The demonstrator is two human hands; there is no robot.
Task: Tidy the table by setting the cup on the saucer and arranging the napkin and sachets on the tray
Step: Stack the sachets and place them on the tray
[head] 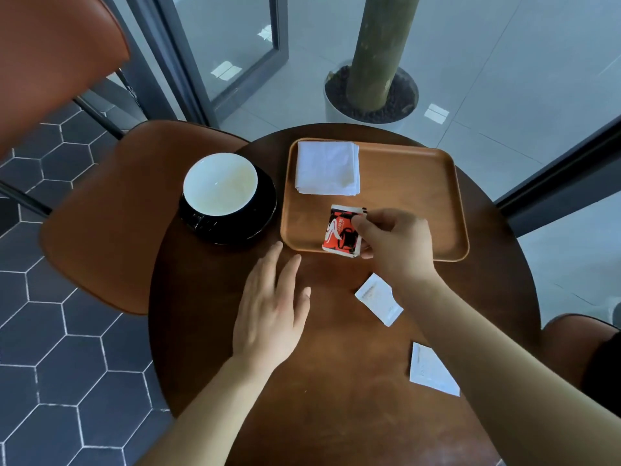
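Observation:
A white-lined cup (220,183) stands on a black saucer (258,216) at the table's left. The wooden tray (420,196) lies to its right, with a folded white napkin (327,168) in its far left corner. My right hand (393,242) pinches a red, black and white sachet (341,232) over the tray's near left part. My left hand (272,311) rests flat on the table with fingers spread, just short of the tray's near edge. Two white sachets (379,299) (431,369) lie on the table near my right forearm.
The round dark wooden table (319,415) is flanked by a brown chair (111,213) on the left and another chair (578,344) at the right edge. A potted tree trunk (373,92) stands behind glass beyond the table.

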